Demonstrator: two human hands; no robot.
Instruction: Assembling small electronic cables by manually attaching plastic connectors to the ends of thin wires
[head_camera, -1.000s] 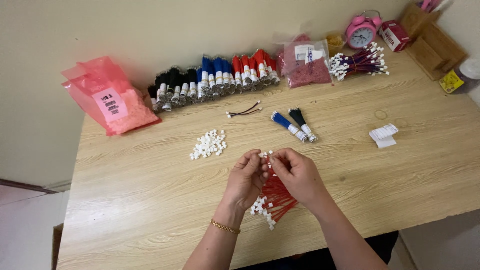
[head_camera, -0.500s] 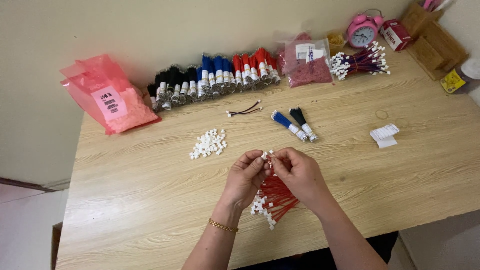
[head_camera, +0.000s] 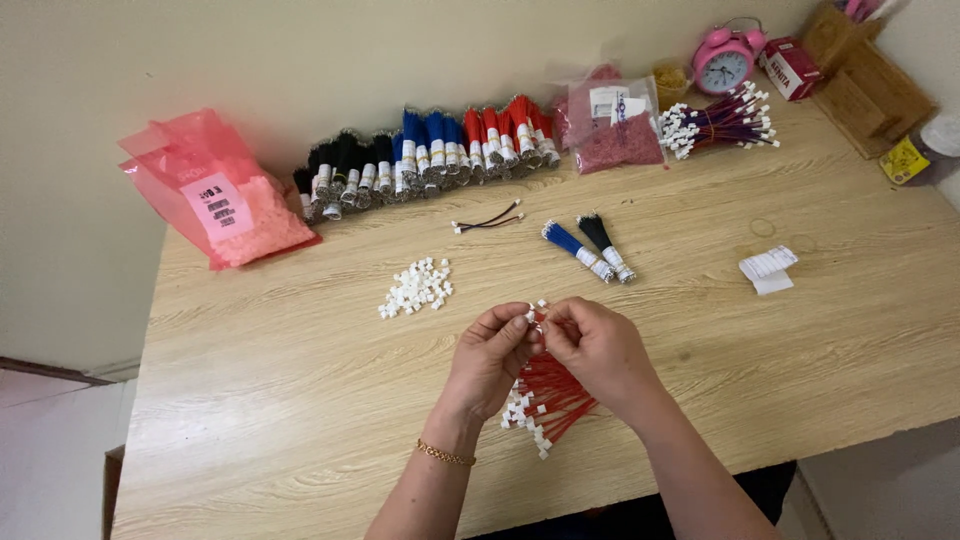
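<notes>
My left hand (head_camera: 492, 358) and my right hand (head_camera: 594, 350) meet over the wooden table (head_camera: 300, 420), fingertips pinched together on a small white connector (head_camera: 532, 315) with a red wire. Beneath my hands lies a bundle of red wires (head_camera: 548, 398) with white connectors on their ends. A gold bracelet circles my left wrist. A heap of loose white connectors (head_camera: 416, 287) lies just left of my hands.
Blue and black wire bundles (head_camera: 590, 247) lie ahead. Rows of black, blue and red wire bundles (head_camera: 425, 155) line the wall, beside pink bags (head_camera: 215, 195), a purple wire bundle (head_camera: 722, 122), a pink alarm clock (head_camera: 724, 62), a wooden box (head_camera: 868, 70) and white labels (head_camera: 768, 268).
My hands stay in the same spot, with only small finger movements on the connector. Nothing else on the table has moved.
</notes>
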